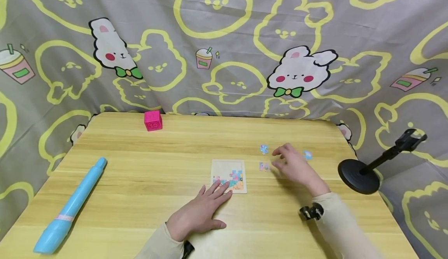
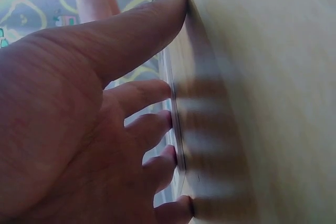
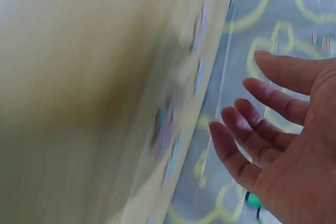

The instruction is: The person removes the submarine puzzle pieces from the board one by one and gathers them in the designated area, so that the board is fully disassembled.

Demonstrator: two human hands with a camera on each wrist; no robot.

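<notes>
In the head view a small jigsaw board (image 1: 227, 165) lies on the table, its lower part filled with joined coloured pieces. My left hand (image 1: 201, 212) rests with spread fingers on the board's lower left edge; its fingertips (image 2: 167, 121) press there in the left wrist view. To the right, my right hand (image 1: 292, 165) hovers over the table, fingers loosely bent with nothing between them. Beside its fingertips lie a blue jigsaw piece (image 1: 264, 149) and a pink-and-blue jigsaw piece (image 1: 264, 167). Another light-blue piece (image 1: 307, 155) is behind that hand, partly covered.
A pink cube (image 1: 153, 121) sits near the table's back edge. On the left lies a long blue microphone-shaped toy (image 1: 71, 208). A black stand with a round base (image 1: 358, 176) is at the right edge. A patterned curtain (image 1: 224, 49) hangs behind the table.
</notes>
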